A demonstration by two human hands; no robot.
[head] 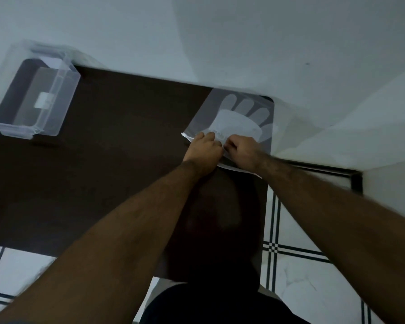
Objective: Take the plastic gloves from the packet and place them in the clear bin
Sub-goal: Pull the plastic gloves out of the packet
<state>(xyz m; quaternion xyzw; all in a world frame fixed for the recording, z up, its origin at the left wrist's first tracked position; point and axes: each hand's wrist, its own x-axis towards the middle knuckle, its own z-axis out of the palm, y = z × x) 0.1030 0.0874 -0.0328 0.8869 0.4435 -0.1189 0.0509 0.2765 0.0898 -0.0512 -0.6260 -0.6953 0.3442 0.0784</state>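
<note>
A flat clear packet [237, 118] with a pale glove shape showing through it lies at the far right corner of the dark brown table [126, 148]. My left hand [205, 148] and my right hand [242, 148] both pinch the packet's near edge, knuckles close together. The gloves are inside the packet. A clear bin [33, 97] stands at the table's far left corner, with only a small white label visible on it.
A pale wall rises right behind the table. The table's right edge drops to a white tiled floor with dark lines [302, 265]. A dark door threshold [325, 174] lies to the right.
</note>
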